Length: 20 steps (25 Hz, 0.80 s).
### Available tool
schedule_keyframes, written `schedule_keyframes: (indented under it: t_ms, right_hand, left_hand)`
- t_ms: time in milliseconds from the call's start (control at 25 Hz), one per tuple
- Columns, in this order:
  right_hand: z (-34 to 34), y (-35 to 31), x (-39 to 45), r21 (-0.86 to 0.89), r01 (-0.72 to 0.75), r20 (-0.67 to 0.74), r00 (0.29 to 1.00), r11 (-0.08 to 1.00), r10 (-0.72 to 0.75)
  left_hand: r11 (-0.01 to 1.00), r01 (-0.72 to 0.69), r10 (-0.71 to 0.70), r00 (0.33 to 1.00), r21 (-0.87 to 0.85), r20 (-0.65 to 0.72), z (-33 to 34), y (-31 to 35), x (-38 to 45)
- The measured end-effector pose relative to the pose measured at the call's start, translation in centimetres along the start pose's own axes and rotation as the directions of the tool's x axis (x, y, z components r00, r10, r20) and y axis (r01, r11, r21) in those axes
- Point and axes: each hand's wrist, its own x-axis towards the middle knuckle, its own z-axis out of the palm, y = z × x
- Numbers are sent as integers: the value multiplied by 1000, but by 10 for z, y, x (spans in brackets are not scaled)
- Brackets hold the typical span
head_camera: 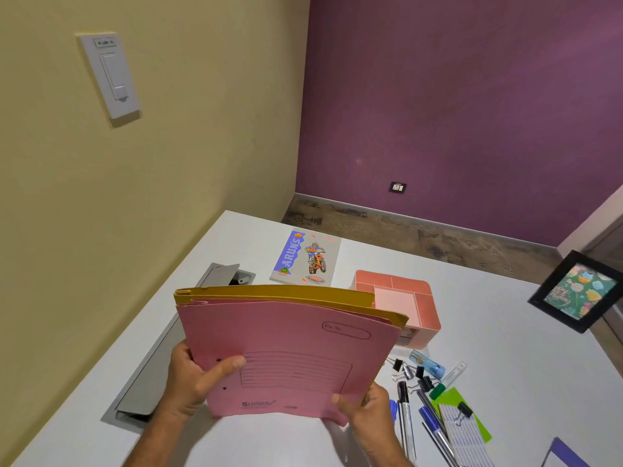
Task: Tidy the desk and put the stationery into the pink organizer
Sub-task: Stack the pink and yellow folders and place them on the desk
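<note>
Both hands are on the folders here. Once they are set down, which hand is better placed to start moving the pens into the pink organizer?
Probably the right hand. The pens lie just beside it, and the pink organizer is also on that side. The left hand grips the folders at the far edge and would have to cross over.

I've got the pink folder (290,358) lifted off the white desk (505,332) with a yellow folder (269,293) stacked behind it, my left hand (192,382) gripping the left edge and my right hand (367,407) pinching the bottom right corner. Behind them sits the pink organizer (426,308), upright, its compartments open at the top. To its right and nearer me lie black binder clips (409,372), markers and pens (428,419) and a clipped notepad (463,429), scattered close together.
</note>
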Motion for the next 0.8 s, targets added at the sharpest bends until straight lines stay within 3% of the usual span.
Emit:
schedule_keyframes:
  t_ms: [160,280,520,800]
  right_hand:
    - [7,-2,-12,-42,-50,11,999,998,51]
    - [10,-2,-24,-25,-55,29,998,998,56]
    - [-19,-13,-30,12,-12,-132,991,1000,14]
    - [-140,-55,-13,-64,67,-391,916,996,-87]
  left_hand:
    - [936,257,-268,963,239,15,-5,-22,-13]
    - [863,299,-345,937,407,44,-10,-34,-20]
    - [878,230,-291,953,420,87,19,-12,-23]
    - [959,3,-78,964,285,253,151,31,-6]
